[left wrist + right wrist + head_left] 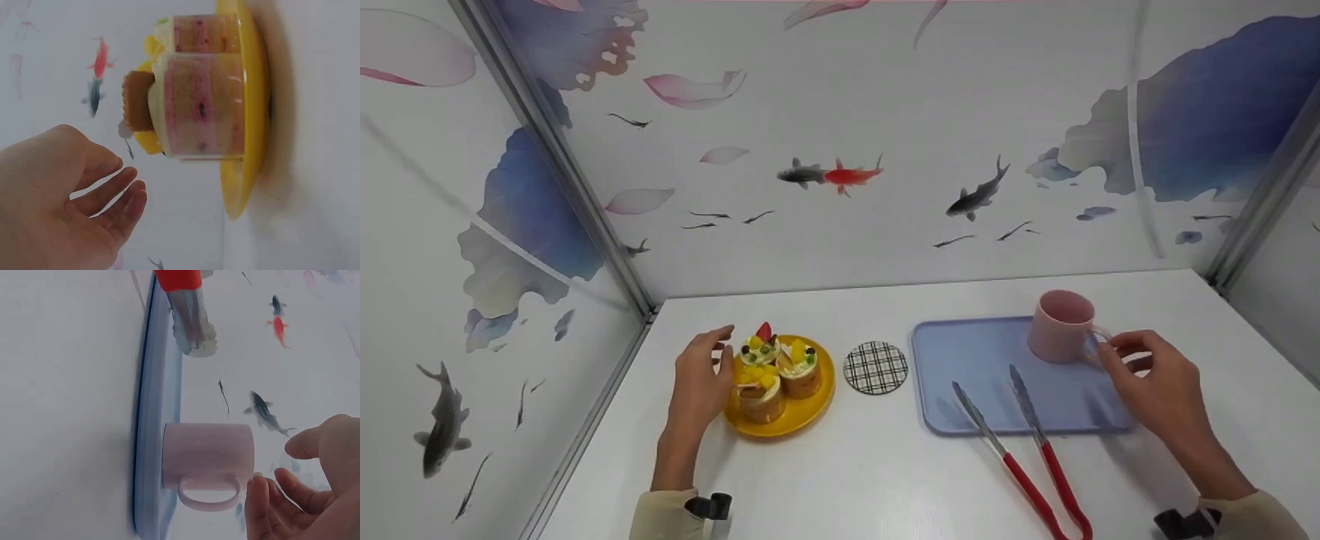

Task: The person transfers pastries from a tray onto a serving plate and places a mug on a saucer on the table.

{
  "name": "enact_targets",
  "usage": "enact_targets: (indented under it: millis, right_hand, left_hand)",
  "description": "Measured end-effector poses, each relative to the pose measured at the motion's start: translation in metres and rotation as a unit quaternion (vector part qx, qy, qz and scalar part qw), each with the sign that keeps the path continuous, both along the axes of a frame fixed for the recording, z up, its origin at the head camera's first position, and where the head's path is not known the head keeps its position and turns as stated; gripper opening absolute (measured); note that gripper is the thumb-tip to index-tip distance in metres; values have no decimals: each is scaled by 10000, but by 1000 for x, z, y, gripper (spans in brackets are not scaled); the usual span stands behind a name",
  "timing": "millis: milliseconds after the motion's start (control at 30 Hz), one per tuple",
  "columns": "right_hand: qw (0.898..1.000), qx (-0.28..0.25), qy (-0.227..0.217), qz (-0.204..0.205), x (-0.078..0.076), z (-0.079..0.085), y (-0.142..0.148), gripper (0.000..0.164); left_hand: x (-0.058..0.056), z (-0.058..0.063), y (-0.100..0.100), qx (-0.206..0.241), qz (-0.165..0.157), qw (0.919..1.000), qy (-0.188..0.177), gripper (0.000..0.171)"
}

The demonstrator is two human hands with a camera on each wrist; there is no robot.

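My left hand [697, 386] hovers at the left side of a yellow plate [819, 397], its fingers loosely bent and holding nothing. On the plate stand three small layered cakes [763, 405] in clear cups, topped with cream and fruit; the left wrist view shows a brown biscuit [138, 101] on the nearest one. My right hand [1159, 386] is beside a pink mug [1057, 330], with relaxed fingertips right by its handle [209, 502]. The mug stands upright on the back right of a blue tray [979, 349]. Nothing shows between the right hand's fingers and thumb.
Red-handled metal tongs [1026, 486] lie spread, their tips over the tray and handles toward the front edge. A round checked coaster [876, 367] lies between plate and tray. White panels [885, 247] with painted fish enclose the back and sides.
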State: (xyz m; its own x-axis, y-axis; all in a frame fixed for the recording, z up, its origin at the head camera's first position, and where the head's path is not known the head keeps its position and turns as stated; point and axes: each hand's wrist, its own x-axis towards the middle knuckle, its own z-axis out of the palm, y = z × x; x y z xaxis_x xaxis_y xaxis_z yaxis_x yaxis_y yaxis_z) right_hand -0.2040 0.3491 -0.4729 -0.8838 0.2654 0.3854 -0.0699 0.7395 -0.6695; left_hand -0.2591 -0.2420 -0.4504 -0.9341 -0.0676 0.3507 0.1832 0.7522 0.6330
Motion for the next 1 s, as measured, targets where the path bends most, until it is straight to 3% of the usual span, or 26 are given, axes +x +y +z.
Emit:
enact_targets:
  millis: [200, 367, 700, 1000]
  right_hand:
    - [9979, -414, -326, -370, -19, -1, 8, 57]
    - [9950, -654, -683, -332, -32, -6, 11, 67]
    - [9918, -782, -1003, -107, -45, -14, 11, 73]
    - [9861, -661, -1514, 187, -53, -21, 19, 82]
  left_hand:
    - [7, 16, 28, 204, -301, 9991, 226, 40]
    - [10, 19, 54, 287, -611, 9976, 144, 42]
    - [14, 0, 97, 112, -1475, 9885, -307, 45]
    - [15, -17, 135, -416, -1785, 9798, -799, 49]
